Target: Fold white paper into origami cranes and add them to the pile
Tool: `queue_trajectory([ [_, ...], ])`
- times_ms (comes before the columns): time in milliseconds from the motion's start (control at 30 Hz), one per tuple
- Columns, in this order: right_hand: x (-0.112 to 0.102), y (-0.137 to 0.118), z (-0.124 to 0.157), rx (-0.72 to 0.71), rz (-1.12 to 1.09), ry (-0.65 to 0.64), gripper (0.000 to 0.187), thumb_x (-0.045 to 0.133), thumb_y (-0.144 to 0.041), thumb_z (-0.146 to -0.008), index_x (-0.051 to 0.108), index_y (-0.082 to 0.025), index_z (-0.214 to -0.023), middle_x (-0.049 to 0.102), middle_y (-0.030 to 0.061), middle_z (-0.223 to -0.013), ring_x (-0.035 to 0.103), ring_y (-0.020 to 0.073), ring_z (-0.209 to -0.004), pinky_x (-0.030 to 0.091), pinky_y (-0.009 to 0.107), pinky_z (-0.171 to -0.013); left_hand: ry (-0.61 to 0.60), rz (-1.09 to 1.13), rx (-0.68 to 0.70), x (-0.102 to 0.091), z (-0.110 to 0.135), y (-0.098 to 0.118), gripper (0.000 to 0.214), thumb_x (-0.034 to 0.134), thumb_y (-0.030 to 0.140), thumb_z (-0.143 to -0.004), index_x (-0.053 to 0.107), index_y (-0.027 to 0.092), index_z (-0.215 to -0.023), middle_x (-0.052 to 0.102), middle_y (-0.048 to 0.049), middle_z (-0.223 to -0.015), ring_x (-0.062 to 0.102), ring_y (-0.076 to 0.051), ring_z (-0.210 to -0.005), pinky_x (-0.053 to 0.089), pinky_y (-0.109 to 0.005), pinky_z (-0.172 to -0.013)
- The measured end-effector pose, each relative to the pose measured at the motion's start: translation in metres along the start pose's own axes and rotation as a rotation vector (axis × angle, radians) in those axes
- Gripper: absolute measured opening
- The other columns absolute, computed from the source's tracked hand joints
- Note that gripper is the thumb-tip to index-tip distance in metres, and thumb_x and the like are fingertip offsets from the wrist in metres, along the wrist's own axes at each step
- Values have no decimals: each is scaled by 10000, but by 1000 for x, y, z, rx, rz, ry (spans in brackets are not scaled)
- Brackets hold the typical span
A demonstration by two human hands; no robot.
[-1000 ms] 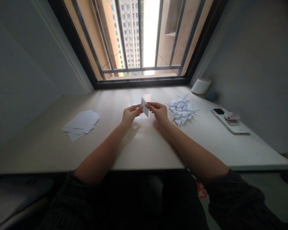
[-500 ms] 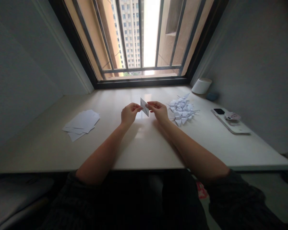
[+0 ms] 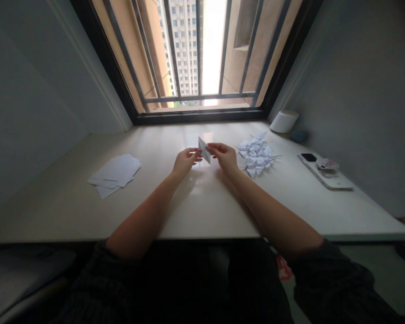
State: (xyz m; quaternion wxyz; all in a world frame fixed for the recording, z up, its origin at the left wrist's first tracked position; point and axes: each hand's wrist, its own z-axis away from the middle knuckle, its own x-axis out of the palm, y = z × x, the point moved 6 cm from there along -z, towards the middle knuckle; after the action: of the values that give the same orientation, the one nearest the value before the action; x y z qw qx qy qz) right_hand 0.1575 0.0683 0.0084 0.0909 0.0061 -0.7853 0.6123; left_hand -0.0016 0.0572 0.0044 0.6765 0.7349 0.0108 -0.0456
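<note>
Left hand [image 3: 184, 163] has moved slightly inward, and together with the right hand [image 3: 226, 158] it pinches the folded white paper [image 3: 204, 150] above the bench [image 3: 204, 211].

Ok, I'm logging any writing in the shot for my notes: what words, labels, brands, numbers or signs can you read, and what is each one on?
None can be read.
Round attachment on the smartphone: small marks, too blurred to read.
Red item below the tabletop: pale marks, too blurred to tell if they are lettering.
Held folded paper, white sheets, folded-paper pile: no writing visible.
</note>
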Motion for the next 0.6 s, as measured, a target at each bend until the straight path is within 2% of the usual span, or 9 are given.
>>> queue_trajectory([
  [200, -1, 3, 0, 24, 19, 2, 336, 756, -423, -601, 739, -192, -844, 733, 36, -761, 626, 144, -674, 473, 269, -607, 60, 34, 57, 1, 4, 8, 428, 711, 585, -655, 676, 174, -769, 710, -69, -776, 673, -195, -776, 444, -281, -691],
  [333, -1, 4, 0, 36, 43, 6, 370, 741, -436, -616, 745, -186, -889, 745, 57, -823, 643, 157, -708, 472, 268, -604, 37, 33, 24, 3, 5, 8, 408, 721, 575, -645, 664, 176, -710, 709, -70, -757, 662, -189, -770, 440, -282, -691],
  [467, 1, 3, 1, 16, 74, -20, 362, 725, -439, -642, 752, -178, -892, 750, 63, -840, 654, 173, -735, 481, 284, -638, -6, 29, -16, 5, 5, 6, 378, 724, 548, -654, 684, 181, -741, 714, -74, -764, 666, -199, -788, 437, -279, -686],
  [600, 2, 0, 1, -76, 180, -47, 280, 684, -406, -706, 757, -192, -871, 752, 49, -843, 652, 181, -750, 483, 301, -688, -14, 14, -17, 5, 6, 6, 372, 731, 525, -656, 723, 185, -806, 722, -77, -796, 673, -203, -777, 434, -280, -676],
])
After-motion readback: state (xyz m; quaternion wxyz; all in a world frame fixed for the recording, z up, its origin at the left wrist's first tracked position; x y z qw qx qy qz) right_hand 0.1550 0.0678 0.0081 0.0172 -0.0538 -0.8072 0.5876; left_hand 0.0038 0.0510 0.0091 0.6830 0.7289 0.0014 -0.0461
